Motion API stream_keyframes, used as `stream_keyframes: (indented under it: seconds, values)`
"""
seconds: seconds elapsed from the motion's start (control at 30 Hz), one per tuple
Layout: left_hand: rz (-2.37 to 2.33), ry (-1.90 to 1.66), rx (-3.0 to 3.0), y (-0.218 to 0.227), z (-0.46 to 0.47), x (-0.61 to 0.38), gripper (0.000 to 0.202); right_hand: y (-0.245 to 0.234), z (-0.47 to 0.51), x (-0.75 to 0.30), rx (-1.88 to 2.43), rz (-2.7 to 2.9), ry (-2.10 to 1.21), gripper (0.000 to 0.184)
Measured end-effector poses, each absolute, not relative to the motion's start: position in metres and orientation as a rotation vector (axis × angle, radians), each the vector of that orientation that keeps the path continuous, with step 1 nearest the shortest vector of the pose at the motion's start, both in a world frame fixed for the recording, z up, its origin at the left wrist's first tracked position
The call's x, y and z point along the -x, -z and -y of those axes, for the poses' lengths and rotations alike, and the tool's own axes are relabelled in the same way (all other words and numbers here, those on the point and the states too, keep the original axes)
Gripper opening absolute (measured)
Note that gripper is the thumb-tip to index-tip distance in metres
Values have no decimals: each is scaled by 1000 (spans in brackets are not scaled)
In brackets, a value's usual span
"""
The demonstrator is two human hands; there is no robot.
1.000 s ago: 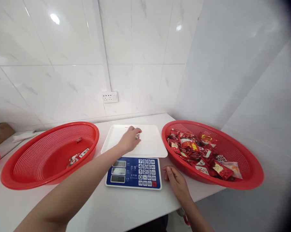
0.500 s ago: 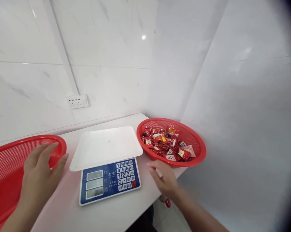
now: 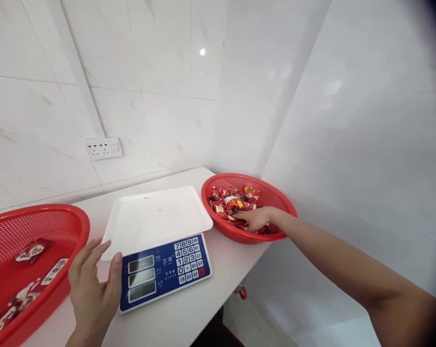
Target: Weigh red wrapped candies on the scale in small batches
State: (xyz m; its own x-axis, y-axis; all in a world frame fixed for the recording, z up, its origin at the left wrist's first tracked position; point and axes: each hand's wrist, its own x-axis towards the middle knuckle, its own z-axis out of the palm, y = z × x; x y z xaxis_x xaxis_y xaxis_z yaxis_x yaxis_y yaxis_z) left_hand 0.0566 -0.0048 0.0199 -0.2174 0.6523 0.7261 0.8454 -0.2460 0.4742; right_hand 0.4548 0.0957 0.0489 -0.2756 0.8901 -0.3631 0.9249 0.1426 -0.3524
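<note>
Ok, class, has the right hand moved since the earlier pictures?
Yes: judged against the digital scale, the right hand has moved farther right and forward, from outside the right-hand perforated red basket to the red packets inside.

White table (image 3: 189, 306), smooth top. Directly on it: scale (image 3: 163, 289) at middle, topped by white pan (image 3: 163, 221); left red basket (image 3: 4, 279); right red basket (image 3: 236, 235) near far corner.
</note>
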Motion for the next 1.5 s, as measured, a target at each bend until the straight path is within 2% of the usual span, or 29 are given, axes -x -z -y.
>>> stream_keyframes:
  seconds: [0.07, 0.2, 0.43, 0.6, 0.77, 1.03, 1.23, 1.4, 1.5]
  values:
    - [1813, 1460, 1825, -19, 4, -56, 37, -44, -93, -449, -1848, -2308, 653, 78]
    - [1857, 1516, 1812, -16, 1, -55, 37, -32, -86, -438, -1903, -2340, 374, 65]
    - [1889, 1506, 1822, -17, 1, -52, 39, -32, -96, -443, -2068, -2376, 338, 39]
    - [1898, 1512, 1822, -16, -2, -47, 42, -49, -114, -454, -2276, -2386, 306, 33]
    - [1835, 1522, 1783, -12, -9, -42, 49, -71, -124, -466, -2433, -2468, 403, 16]
    - [1873, 1589, 1783, -21, -3, -49, 50, -78, -128, -471, -2497, -2524, 600, 13]
    - [1866, 1597, 1783, -22, -3, -48, 49, -81, -127, -462, -2357, -2565, 584, 7]
    - [1846, 1567, 1770, -21, -5, -45, 48, -77, -113, -436, -2029, -2554, 376, 33]
    - [1868, 1587, 1767, -22, -4, -47, 45, -77, -109, -428, -2011, -2532, 252, 19]
